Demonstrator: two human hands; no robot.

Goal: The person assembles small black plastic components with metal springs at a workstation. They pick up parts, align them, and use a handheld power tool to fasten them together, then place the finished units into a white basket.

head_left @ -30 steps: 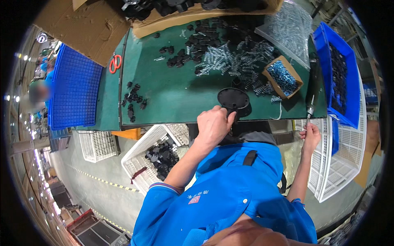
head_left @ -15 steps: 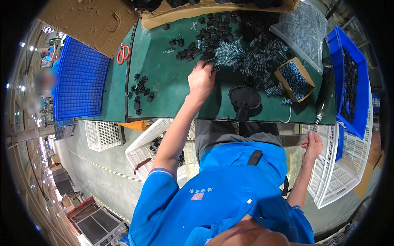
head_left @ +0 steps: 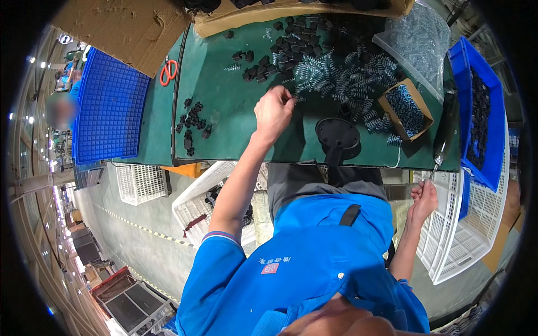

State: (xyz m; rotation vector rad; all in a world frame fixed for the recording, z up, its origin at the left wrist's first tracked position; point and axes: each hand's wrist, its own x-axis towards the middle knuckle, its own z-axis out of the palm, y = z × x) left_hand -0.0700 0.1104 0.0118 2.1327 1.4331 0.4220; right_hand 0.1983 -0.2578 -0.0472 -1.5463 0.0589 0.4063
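Head view looks down over my shoulders onto the green mat [head_left: 224, 112]. My left hand [head_left: 273, 111] is out over the middle of the mat, fingers pinched together at the near edge of the heap of small metal springs [head_left: 330, 73]; I seem to have one spring [head_left: 293, 99] nipped between thumb and forefinger, though it is too small to be sure. The heap spreads toward the far right corner, mixed with small black plastic parts [head_left: 263, 67] on its left side. My right hand [head_left: 423, 197] is off the mat's near edge, at its right corner, curled loosely around something thin; I cannot tell whether it truly grips it.

I judge a spring like this to be very light, springy and slick, and prone to tangle with its neighbours. I'd take it across the coils near one end, with just fingertip pressure, so it neither squashes nor shoots away.

Near the mat's near edge stands a round black fixture [head_left: 338, 136], and right of it an open cardboard box [head_left: 406, 109] of more springs.
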